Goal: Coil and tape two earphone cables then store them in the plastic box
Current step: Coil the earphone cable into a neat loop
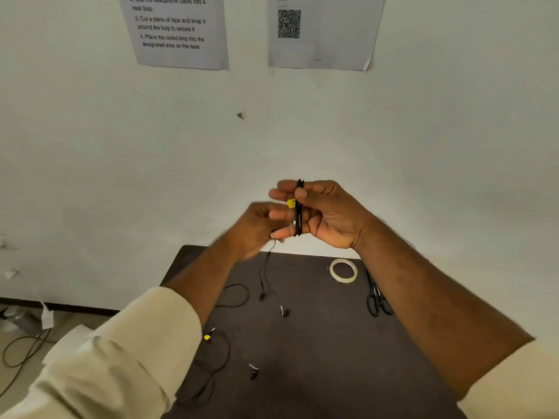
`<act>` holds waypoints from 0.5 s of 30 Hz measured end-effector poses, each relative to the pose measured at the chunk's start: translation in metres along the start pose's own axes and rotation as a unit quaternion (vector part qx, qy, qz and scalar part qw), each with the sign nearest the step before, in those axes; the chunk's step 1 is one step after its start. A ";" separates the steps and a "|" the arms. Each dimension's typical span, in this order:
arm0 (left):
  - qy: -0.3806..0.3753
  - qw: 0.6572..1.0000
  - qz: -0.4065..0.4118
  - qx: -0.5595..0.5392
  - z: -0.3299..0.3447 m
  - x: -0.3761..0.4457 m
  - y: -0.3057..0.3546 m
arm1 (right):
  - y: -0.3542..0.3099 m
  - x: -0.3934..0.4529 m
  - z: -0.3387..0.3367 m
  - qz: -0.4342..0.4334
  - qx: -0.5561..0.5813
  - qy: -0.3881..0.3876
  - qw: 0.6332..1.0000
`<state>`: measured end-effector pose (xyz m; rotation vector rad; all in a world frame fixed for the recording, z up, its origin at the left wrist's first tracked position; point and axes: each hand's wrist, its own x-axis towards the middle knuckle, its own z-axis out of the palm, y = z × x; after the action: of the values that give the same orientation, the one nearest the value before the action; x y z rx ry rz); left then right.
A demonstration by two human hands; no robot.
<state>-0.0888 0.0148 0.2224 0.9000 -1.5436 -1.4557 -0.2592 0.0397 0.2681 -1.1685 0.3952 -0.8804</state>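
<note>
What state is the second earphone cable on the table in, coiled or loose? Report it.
Loose. The second earphone cable sprawls in uneven loops on the table, earbuds apart, no tape visible, neither hand touching it.

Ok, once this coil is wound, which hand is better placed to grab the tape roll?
Probably the left. The right hand holds the coil wrapped around its fingers, so the left hand is the freer one, though the tape roll lies on the right, beside the scissors.
</note>
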 end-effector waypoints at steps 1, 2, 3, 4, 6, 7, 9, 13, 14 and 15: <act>0.000 0.999 -0.022 -0.023 0.005 -0.003 -0.010 | -0.001 0.002 0.001 -0.017 0.007 0.007 1.000; -0.007 0.998 -0.038 -0.050 0.010 -0.007 -0.018 | -0.001 0.005 0.002 -0.032 0.006 0.018 0.999; -0.015 0.996 -0.043 -0.072 0.014 -0.011 -0.024 | -0.001 0.006 0.002 -0.044 0.001 0.035 0.998; -0.017 0.996 -0.039 -0.084 0.017 -0.015 -0.027 | 0.001 0.006 0.000 -0.056 -0.003 0.058 0.997; 0.007 0.997 -0.022 -0.068 0.021 -0.022 -0.029 | 0.007 0.007 -0.004 -0.079 -0.002 0.112 0.991; 0.028 0.999 -0.012 -0.036 0.021 -0.024 -0.029 | 0.010 0.007 -0.007 -0.086 -0.009 0.138 0.987; 0.056 0.997 -0.003 0.056 0.019 -0.029 -0.029 | 0.016 0.006 -0.012 -0.092 -0.056 0.174 0.979; 0.058 0.982 -0.032 0.178 0.005 -0.035 -0.024 | 0.023 0.004 -0.019 -0.063 -0.218 0.181 0.957; 0.046 0.972 -0.035 0.228 0.000 -0.035 -0.021 | 0.026 0.004 -0.021 -0.047 -0.266 0.175 0.947; 0.031 0.956 -0.035 0.290 -0.005 -0.035 -0.016 | 0.028 0.003 -0.024 -0.026 -0.309 0.168 0.936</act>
<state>-0.0708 0.0430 0.2039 1.3337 -1.9469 -1.0097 -0.2627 0.0254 0.2339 -1.6093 0.9760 -1.0419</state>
